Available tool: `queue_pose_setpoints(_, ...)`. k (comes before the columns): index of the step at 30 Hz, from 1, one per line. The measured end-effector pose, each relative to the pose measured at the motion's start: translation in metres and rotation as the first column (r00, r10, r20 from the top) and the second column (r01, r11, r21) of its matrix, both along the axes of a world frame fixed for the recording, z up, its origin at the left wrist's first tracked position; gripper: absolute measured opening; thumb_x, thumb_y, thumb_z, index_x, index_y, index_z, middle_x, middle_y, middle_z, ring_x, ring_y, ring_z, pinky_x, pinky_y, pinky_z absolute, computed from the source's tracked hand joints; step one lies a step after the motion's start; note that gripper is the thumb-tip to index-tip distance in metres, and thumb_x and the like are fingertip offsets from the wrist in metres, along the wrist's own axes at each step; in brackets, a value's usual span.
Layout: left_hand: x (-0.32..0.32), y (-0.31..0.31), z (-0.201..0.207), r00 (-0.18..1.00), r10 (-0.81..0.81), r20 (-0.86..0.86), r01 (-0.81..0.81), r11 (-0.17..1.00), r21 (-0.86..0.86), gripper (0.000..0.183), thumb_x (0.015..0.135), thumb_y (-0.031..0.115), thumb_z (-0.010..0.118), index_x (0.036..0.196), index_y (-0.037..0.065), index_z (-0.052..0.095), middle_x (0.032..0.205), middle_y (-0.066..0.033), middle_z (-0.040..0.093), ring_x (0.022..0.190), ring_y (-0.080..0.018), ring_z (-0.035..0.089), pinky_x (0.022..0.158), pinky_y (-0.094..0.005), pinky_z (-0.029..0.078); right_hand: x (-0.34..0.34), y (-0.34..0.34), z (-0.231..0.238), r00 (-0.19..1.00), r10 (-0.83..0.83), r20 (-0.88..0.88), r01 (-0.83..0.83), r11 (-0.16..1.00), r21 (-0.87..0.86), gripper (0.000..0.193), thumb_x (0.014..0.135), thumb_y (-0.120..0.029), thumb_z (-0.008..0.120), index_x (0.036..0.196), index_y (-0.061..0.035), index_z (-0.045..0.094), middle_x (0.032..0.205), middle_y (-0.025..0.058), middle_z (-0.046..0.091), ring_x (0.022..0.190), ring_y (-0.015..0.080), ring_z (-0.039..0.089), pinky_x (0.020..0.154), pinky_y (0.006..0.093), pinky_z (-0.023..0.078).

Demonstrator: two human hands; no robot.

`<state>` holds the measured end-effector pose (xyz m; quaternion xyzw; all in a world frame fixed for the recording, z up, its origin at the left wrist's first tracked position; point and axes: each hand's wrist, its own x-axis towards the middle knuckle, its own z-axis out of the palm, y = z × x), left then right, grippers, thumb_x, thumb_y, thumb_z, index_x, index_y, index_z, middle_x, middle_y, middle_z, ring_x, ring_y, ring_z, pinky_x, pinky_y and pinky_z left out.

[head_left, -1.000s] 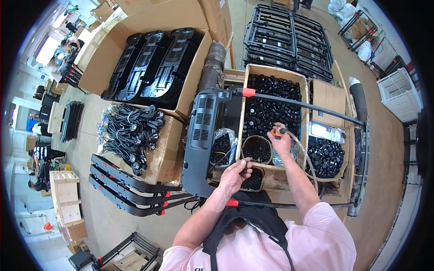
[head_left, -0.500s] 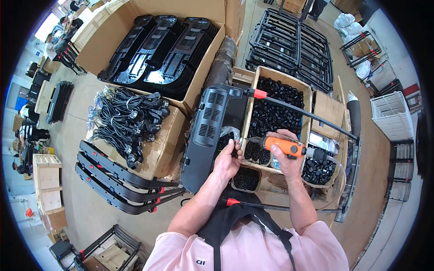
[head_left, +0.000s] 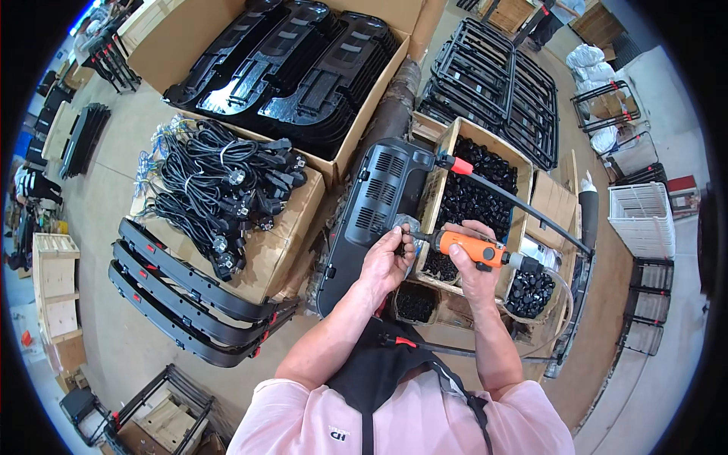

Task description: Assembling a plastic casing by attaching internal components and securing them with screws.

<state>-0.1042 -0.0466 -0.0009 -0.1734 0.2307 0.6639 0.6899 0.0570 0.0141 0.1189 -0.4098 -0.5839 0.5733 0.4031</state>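
My right hand (head_left: 479, 279) grips an orange air screwdriver (head_left: 469, 249), held level with its bit pointing left. A clear hose (head_left: 566, 292) trails from its rear end. At the bit's tip, my left hand (head_left: 385, 262) is closed in a pinch; what its fingers hold is too small to make out. Just beyond that hand lies a black plastic panel (head_left: 370, 216) with slotted vents, joined to a black tubular frame (head_left: 509, 199) with red corner pieces. A clear plastic bag (head_left: 410, 221) shows behind my left fingertips, partly hidden.
Right of the panel stands a wooden box (head_left: 523, 163) of black plastic parts, with smaller bins of screws (head_left: 416, 302) and black caps (head_left: 531, 292). At left, bundled power cords (head_left: 220, 171) top a carton (head_left: 292, 243), near curved black panels (head_left: 178, 292). A large carton (head_left: 369, 98) holds stacked covers.
The screwdriver's bit and my left fingertips have come together. The whole view has shifted slightly.
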Motion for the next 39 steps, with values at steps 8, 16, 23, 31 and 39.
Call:
queue_pose_setpoints(8, -0.014, 0.002, 0.007, 0.994, -0.081, 0.068, 0.079, 0.996, 0.036, 0.026, 0.111, 0.029, 0.058, 0.122, 0.008, 0.068, 0.088, -0.0003, 0.065, 0.076, -0.0115, 0.064, 0.071, -0.0258, 0.059, -0.016, 0.003, 0.010, 0.999, -0.037, 0.040, 0.037, 0.999, 0.001, 0.055, 0.090, -0.013, 0.082, 0.135, 0.0010, 0.054, 0.124, 0.0224, 0.073, 0.115, 0.0249, 0.070, 0.105, 0.0408, 0.055)
queue_pose_setpoints(16, -0.015, 0.004, 0.024, 0.995, -0.094, -0.013, 0.094, 0.995, -0.029, 0.039, 0.115, 0.037, 0.045, 0.122, 0.003, 0.062, 0.103, -0.0087, 0.070, 0.089, -0.0210, 0.071, 0.080, -0.0337, 0.060, -0.056, 0.025, 0.015, 0.999, -0.016, 0.045, 0.015, 0.999, 0.029, 0.054, 0.089, -0.009, 0.083, 0.135, 0.0008, 0.055, 0.126, 0.0214, 0.072, 0.117, 0.0243, 0.069, 0.106, 0.0404, 0.054)
queue_pose_setpoints(23, -0.018, -0.020, 0.019, 0.973, -0.197, -0.122, 0.191, 0.980, -0.059, 0.034, 0.116, 0.033, 0.039, 0.115, 0.004, 0.057, 0.097, -0.0116, 0.071, 0.082, -0.0222, 0.072, 0.072, -0.0353, 0.062, -0.114, 0.060, 0.011, 0.998, 0.036, 0.050, -0.041, 0.993, 0.114, 0.053, 0.089, -0.008, 0.083, 0.133, 0.0039, 0.057, 0.125, 0.0198, 0.072, 0.115, 0.0232, 0.068, 0.106, 0.0390, 0.053)
queue_pose_setpoints(31, -0.024, -0.035, 0.028, 0.976, -0.198, -0.087, 0.195, 0.980, -0.040, 0.027, 0.116, 0.023, 0.043, 0.121, 0.001, 0.058, 0.110, -0.0141, 0.070, 0.091, -0.0226, 0.072, 0.083, -0.0357, 0.063, -0.147, 0.085, -0.005, 0.995, 0.074, 0.065, -0.082, 0.988, 0.127, 0.055, 0.089, -0.012, 0.085, 0.134, 0.0013, 0.058, 0.124, 0.0175, 0.073, 0.114, 0.0208, 0.069, 0.104, 0.0352, 0.054)
queue_pose_setpoints(39, -0.028, -0.044, 0.010, 0.969, -0.188, -0.162, 0.214, 0.963, 0.162, 0.027, 0.112, 0.026, 0.055, 0.119, 0.004, 0.069, 0.106, -0.0038, 0.071, 0.089, -0.0121, 0.069, 0.080, -0.0267, 0.060, -0.155, 0.088, -0.011, 0.989, 0.101, 0.104, -0.115, 0.983, 0.141, 0.053, 0.089, -0.012, 0.084, 0.134, 0.0004, 0.059, 0.123, 0.0154, 0.073, 0.111, 0.0191, 0.069, 0.102, 0.0340, 0.055)
